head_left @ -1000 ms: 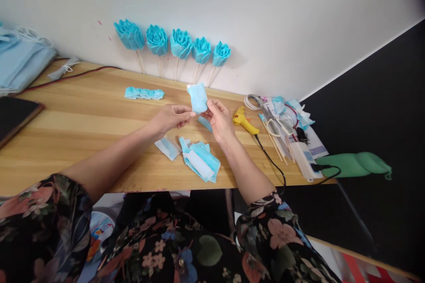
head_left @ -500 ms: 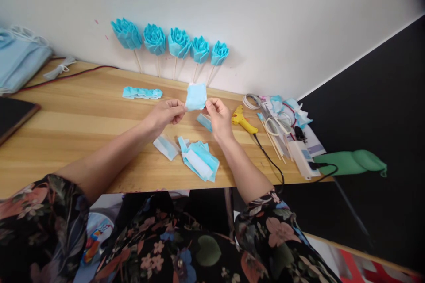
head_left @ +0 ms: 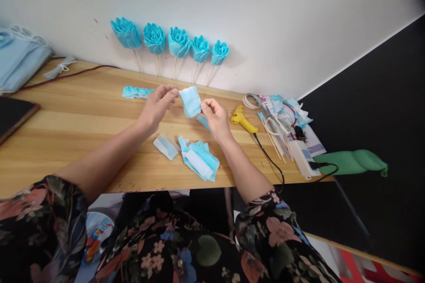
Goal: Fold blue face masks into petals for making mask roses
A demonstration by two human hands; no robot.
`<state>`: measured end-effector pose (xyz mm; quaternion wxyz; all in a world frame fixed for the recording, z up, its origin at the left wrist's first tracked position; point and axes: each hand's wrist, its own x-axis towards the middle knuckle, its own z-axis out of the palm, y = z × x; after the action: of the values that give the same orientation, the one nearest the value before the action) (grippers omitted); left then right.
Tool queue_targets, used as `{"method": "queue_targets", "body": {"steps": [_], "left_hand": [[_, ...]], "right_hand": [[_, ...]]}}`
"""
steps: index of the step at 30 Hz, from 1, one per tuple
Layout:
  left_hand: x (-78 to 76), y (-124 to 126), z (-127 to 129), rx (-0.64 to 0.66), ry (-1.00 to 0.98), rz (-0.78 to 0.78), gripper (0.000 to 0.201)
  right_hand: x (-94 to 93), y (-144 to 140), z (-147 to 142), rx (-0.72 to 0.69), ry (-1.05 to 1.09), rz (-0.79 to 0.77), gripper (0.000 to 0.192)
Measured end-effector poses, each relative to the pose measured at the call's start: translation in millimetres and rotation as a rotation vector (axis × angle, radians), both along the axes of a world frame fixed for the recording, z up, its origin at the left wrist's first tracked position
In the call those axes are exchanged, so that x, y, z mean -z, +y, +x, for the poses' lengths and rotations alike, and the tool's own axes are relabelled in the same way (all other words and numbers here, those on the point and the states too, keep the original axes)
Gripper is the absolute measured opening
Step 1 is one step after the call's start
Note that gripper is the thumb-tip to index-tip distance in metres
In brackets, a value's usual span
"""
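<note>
Both hands held one small blue fabric piece [head_left: 190, 101] above the wooden table [head_left: 83, 119], in front of the wall where five blue fabric roses [head_left: 172, 40] leaned on sticks. The left hand [head_left: 154, 108] pinched the piece's upper left corner between thumb and fingertips, and the right hand [head_left: 214, 117] gripped its lower right edge with curled fingers. The piece hung with its long axis tilted, running from upper left down to lower right, its broad face turned toward the camera. Half a second before, it had been stretched nearly level between the two hands and sat higher; since then the left hand had risen and moved left while the right had dropped slightly, so the piece swung down into the slant. A stack of cut blue pieces [head_left: 199, 161] lay below the hands near the table edge, and a yellow glue gun [head_left: 244, 119] lay just right of the right hand.
</note>
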<state>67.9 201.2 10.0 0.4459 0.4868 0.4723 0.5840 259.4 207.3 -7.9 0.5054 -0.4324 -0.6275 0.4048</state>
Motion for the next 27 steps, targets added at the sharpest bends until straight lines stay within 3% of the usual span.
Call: {"method": "queue_targets", "body": {"steps": [3,5,12,17,22,27], "left_hand": [[-1.5,-2.8,0.2,0.072,0.091,0.14,0.038],[-2.6,-5.3,0.8,0.135,0.13,0.149,0.044],[-0.3,-6.0,1.5,0.215,-0.002,-0.054,0.021],[2.9,-2.2,1.1,0.155,-0.123,-0.019,0.013],[7.2,-2.7,2.9,0.171,-0.169,0.019,0.016],[6.6,-5.0,4.5,0.19,-0.172,-0.012,0.02]], "right_hand": [[-3.7,-5.2,-1.7,-0.033,-0.069,0.023,0.024],[-6.6,-8.6,-3.1,-0.036,-0.11,0.031,0.022],[-8.3,-10.0,-3.7,-0.023,-0.1,0.034,0.027],[-8.4,-9.0,-1.5,-0.044,0.014,-0.045,0.039],[-10.0,-10.7,-5.1,-0.137,0.01,-0.104,0.028],[-9.3,-9.5,-4.8,-0.067,-0.04,-0.091,0.02]]}}
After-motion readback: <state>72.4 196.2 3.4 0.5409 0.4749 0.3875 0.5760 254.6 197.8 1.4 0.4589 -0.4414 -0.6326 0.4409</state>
